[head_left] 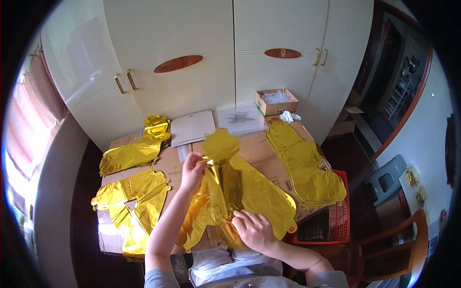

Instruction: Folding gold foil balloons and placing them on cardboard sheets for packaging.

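A flat gold foil balloon (254, 192) lies in front of me on a cardboard surface (259, 151). My left hand (192, 170) pinches its upper part near the round top lobe and lifts the foil a little. Lower down, my right hand (254, 230) presses on the balloon's bottom edge with fingers curled onto the foil. The foil is folded or creased between both hands.
More gold foil balloons lie at the left (137, 151), lower left (132, 201) and right (305, 165). White paper sheets (192, 127) and a small open carton (276, 102) sit at the back before white cupboard doors. A red basket (338, 216) and a wooden chair (401, 240) stand at the right.
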The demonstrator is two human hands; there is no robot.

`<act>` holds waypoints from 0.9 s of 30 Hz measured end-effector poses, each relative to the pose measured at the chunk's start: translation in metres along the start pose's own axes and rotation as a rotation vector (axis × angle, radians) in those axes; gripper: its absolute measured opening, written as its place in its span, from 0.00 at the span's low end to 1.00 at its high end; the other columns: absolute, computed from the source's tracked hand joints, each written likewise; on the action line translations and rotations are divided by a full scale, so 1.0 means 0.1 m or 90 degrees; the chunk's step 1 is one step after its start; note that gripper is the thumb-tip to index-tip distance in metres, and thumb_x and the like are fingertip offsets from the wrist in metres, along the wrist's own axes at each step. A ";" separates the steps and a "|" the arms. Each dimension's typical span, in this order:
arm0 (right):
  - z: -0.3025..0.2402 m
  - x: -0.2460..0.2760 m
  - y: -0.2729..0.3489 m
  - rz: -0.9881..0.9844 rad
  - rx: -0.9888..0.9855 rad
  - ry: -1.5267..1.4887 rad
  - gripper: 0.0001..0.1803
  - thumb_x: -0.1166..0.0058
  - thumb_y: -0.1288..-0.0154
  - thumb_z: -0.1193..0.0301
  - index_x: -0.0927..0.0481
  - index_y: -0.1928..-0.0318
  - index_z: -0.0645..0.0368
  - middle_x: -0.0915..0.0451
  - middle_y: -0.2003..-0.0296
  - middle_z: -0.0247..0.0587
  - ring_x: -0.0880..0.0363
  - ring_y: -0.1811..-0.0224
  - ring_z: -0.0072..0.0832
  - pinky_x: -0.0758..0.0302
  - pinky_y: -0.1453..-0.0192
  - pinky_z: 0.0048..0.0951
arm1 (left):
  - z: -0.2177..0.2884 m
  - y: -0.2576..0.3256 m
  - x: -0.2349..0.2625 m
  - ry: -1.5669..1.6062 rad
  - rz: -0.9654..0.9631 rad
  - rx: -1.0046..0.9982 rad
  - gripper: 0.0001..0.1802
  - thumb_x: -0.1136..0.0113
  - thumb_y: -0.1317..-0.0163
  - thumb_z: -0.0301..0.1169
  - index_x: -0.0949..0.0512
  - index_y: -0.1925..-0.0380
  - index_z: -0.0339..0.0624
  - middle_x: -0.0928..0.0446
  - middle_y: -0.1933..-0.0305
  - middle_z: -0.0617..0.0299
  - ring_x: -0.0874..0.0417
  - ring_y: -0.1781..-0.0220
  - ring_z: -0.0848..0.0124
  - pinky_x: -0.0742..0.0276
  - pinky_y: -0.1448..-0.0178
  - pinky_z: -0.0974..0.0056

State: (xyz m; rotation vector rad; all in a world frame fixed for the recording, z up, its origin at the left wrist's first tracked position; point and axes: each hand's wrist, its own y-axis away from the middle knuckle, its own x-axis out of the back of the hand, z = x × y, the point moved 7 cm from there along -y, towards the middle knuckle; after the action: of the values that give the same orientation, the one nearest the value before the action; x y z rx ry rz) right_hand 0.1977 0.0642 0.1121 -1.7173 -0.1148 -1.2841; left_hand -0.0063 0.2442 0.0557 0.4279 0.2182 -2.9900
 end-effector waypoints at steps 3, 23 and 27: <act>-0.08 -0.06 -0.06 -0.020 0.007 -0.066 0.06 0.42 0.40 0.69 0.22 0.63 0.54 0.17 0.59 0.33 0.17 0.59 0.24 0.22 0.63 0.25 | -0.35 -0.07 0.56 0.026 0.095 0.012 0.08 0.49 0.35 0.18 0.28 0.60 0.43 0.28 0.68 0.69 0.27 0.71 0.79 0.29 0.68 0.73; 1.16 -0.42 0.66 -0.209 -0.151 -0.132 0.40 0.44 0.38 0.42 0.33 0.37 0.59 0.33 0.34 0.53 0.37 0.30 0.50 0.48 0.29 0.63 | -0.20 0.48 -0.48 -0.926 -0.370 -0.329 0.35 0.44 0.37 0.54 0.35 0.32 0.54 0.43 0.26 0.45 0.46 0.24 0.44 0.48 0.26 0.40; 1.12 -0.46 0.71 -0.269 -0.141 -0.168 0.46 0.48 0.41 0.35 0.33 0.35 0.60 0.35 0.33 0.53 0.41 0.28 0.50 0.51 0.26 0.61 | -0.33 0.56 -0.45 -1.025 -0.415 -0.308 0.41 0.53 0.37 0.64 0.39 0.29 0.56 0.45 0.24 0.47 0.49 0.22 0.45 0.53 0.24 0.38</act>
State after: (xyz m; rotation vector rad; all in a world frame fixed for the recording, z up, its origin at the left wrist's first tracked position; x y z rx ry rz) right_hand 0.2947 0.1265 0.0326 -2.1268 -0.5307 -1.4019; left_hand 0.0527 0.1985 0.0306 -2.2350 0.8880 -2.5040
